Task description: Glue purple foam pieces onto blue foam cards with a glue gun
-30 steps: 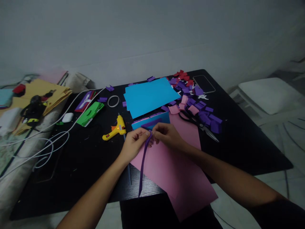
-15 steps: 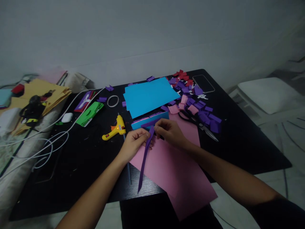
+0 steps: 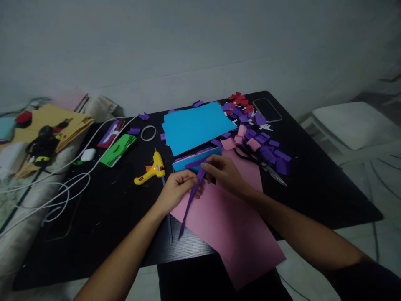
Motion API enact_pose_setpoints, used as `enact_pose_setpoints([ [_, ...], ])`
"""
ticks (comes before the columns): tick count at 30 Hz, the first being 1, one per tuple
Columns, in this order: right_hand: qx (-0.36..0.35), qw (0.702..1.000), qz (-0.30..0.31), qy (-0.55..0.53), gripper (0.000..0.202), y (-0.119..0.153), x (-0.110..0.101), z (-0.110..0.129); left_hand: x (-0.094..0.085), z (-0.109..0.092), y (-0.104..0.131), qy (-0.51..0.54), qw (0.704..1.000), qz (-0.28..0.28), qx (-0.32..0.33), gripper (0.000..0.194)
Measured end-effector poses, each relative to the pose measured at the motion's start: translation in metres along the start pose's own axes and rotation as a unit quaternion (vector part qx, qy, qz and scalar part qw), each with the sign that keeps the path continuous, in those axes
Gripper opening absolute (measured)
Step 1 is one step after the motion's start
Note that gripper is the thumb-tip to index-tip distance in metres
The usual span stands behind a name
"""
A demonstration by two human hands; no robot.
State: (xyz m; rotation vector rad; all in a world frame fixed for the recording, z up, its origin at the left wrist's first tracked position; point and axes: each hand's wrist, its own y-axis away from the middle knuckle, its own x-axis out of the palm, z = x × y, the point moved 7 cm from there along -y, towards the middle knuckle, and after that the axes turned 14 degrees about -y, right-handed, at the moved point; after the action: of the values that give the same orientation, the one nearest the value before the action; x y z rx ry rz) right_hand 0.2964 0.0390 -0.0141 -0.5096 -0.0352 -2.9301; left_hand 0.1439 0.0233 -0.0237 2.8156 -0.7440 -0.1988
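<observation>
A long purple paper strip [image 3: 189,204] slants down from between my hands, its lower end hanging over the pink sheet's edge. My left hand [image 3: 181,186] pinches the strip near its upper part. The fingers of my right hand [image 3: 219,169] are closed on the strip's upper end. Just beyond the hands lies a narrow blue piece [image 3: 179,166] with purple paper along it. Pink paper [image 3: 232,221] spreads beneath both hands and over the table's front edge.
Left of my hands is a yellow glue gun [image 3: 150,173] with a glue stick. Blue sheets [image 3: 200,125] lie at the back. Black-handled scissors [image 3: 266,167] and many purple scraps [image 3: 266,152] sit to the right. Green paper [image 3: 118,149] and white cables [image 3: 67,188] are on the left.
My right hand has moved slightly and now grips the strip's upper end. The strip has shifted up and tilts more, with its lower tip higher and further left.
</observation>
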Motion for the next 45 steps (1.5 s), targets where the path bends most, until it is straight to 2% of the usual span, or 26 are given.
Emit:
enact_pose_setpoints([
  [3,-0.048,0.997,-0.058,0.001,0.032,-0.005,-0.016,0.012,-0.006,-0.002,-0.001,-0.008,1.000,0.008,-0.006,0.033],
  [8,-0.091,0.984,-0.150,-0.031,0.030,-0.010,-0.041,0.026,-0.037,-0.005,-0.005,-0.039,0.999,-0.003,-0.008,0.033],
  [11,-0.097,0.980,-0.165,-0.047,0.024,-0.009,-0.044,0.028,-0.059,-0.009,-0.004,-0.042,0.997,-0.057,-0.005,0.032],
  [13,-0.098,0.982,-0.153,-0.054,0.024,-0.008,-0.043,0.028,-0.074,-0.014,-0.001,-0.022,0.990,-0.136,0.008,0.032],
  [15,-0.079,0.989,-0.105,-0.065,0.025,-0.009,-0.037,0.027,-0.086,-0.019,0.003,0.008,0.974,-0.223,0.033,0.032],
  [17,-0.027,0.997,-0.014,-0.072,0.021,-0.010,-0.026,0.022,-0.092,-0.023,0.007,0.037,0.956,-0.284,0.062,0.033],
  [18,0.011,0.997,0.045,-0.069,0.018,-0.009,-0.018,0.019,-0.093,-0.024,0.008,0.045,0.951,-0.296,0.072,0.033],
  [21,0.129,0.971,0.196,-0.042,0.007,0.001,0.004,0.008,-0.087,-0.023,0.006,0.034,0.960,-0.269,0.073,0.040],
  [24,0.175,0.953,0.243,-0.048,0.011,0.010,0.016,0.000,-0.072,-0.021,0.003,-0.011,0.978,-0.199,0.066,0.044],
  [26,0.169,0.954,0.236,-0.072,0.017,0.012,0.023,-0.004,-0.058,-0.022,0.004,-0.053,0.984,-0.151,0.075,0.044],
  [28,0.141,0.964,0.214,-0.064,0.020,0.012,0.027,-0.009,-0.046,-0.024,0.006,-0.093,0.984,-0.126,0.084,0.043],
  [29,0.116,0.973,0.195,-0.044,0.022,0.011,0.027,-0.010,-0.042,-0.026,0.008,-0.108,0.981,-0.134,0.087,0.042],
  [32,0.049,0.991,0.122,-0.014,0.026,0.006,0.021,-0.013,-0.041,-0.029,0.016,-0.131,0.965,-0.201,0.102,0.039],
  [35,0.041,0.995,0.087,-0.036,0.034,0.001,0.014,-0.019,-0.045,-0.029,0.022,-0.153,0.948,-0.256,0.115,0.036],
  [37,0.030,0.997,0.069,-0.029,0.035,-0.001,0.009,-0.020,-0.048,-0.027,0.022,-0.165,0.941,-0.272,0.112,0.036],
  [39,0.006,0.998,0.055,0.000,0.035,-0.002,0.006,-0.019,-0.047,-0.023,0.018,-0.157,0.949,-0.253,0.098,0.040],
  [42,-0.025,0.998,0.056,0.030,0.034,-0.002,0.006,-0.017,-0.038,-0.017,0.009,-0.126,0.971,-0.189,0.077,0.049],
  [45,-0.024,0.998,0.059,0.030,0.035,-0.002,0.007,-0.021,-0.029,-0.014,0.003,-0.138,0.977,-0.150,0.070,0.057],
])
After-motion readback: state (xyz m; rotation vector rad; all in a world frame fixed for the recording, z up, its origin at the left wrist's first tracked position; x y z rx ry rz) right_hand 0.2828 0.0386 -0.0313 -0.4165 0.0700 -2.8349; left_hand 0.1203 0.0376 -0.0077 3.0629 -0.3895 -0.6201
